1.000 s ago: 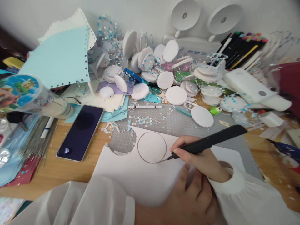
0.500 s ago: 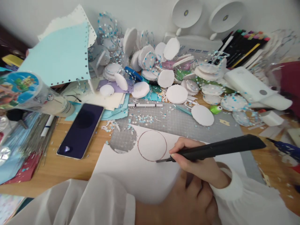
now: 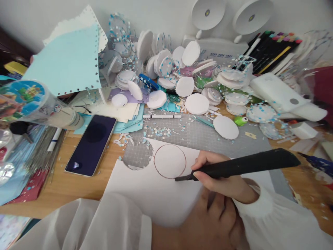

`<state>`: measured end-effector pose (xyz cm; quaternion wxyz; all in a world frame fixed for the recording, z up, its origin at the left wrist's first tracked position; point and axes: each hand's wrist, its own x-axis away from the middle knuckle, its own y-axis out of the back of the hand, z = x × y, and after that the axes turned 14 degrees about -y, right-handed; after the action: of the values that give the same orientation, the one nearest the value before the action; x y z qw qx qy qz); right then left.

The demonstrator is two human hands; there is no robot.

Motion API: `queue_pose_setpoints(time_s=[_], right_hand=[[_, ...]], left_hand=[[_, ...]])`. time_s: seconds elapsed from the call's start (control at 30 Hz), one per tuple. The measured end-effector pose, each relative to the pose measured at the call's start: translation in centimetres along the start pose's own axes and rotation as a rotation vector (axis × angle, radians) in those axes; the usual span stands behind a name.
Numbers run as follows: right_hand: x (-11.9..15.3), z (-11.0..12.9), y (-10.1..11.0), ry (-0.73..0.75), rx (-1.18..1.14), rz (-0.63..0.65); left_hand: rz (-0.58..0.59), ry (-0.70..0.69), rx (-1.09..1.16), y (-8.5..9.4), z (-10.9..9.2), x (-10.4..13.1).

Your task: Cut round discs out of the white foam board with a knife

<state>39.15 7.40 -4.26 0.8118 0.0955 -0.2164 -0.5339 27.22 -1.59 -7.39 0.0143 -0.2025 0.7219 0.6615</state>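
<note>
A sheet of white foam-like board point(image 3: 145, 191) lies at the front centre, with a round notch in its upper left edge. On it a dark outline marks a circle point(image 3: 170, 161). My right hand point(image 3: 218, 177) is closed around a long black tool point(image 3: 247, 165), whose thin dark tip touches the board at the lower edge of the circle. My left hand point(image 3: 208, 222) rests on the board below my right hand, its fingers slightly apart and their tips partly hidden under my right hand.
Behind the board are a grey cutting mat point(image 3: 179, 130), a white pen point(image 3: 162, 116) and many white discs point(image 3: 197, 103). At left stand a phone point(image 3: 91, 146) and a lidded cup point(image 3: 59, 111). Markers point(image 3: 273, 52) and a two-headed white lamp point(image 3: 215, 48) are at the back.
The whole view has shifted slightly. The black tool's tip stays near the lower edge of the circle, and both hands keep their holds.
</note>
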Motion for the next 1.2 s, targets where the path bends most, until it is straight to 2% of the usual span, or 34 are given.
queue_pose_setpoints(time_s=[0.17,0.53,0.73,0.83,1.2], right_hand=[[-0.4,-0.5,0.1,-0.014,-0.056,0.056],[-0.9,-0.1,0.1,-0.033,-0.068,0.003],[-1.0,-2.4,0.3,-0.109,-0.241,-0.064],[-0.9,-3.3,0.5,-0.130,-0.309,-0.055],[-1.0,-1.1,0.6,-0.061,-0.183,-0.037]], left_hand=[[0.017,0.020,-0.011,-0.1,-0.4,0.0],[0.009,0.012,-0.017,-0.6,-0.3,0.0],[0.019,0.012,-0.028,-0.4,-0.5,-0.1],[0.034,0.009,-0.033,-0.2,-0.5,-0.1],[0.029,-0.011,-0.051,0.1,0.0,0.0]])
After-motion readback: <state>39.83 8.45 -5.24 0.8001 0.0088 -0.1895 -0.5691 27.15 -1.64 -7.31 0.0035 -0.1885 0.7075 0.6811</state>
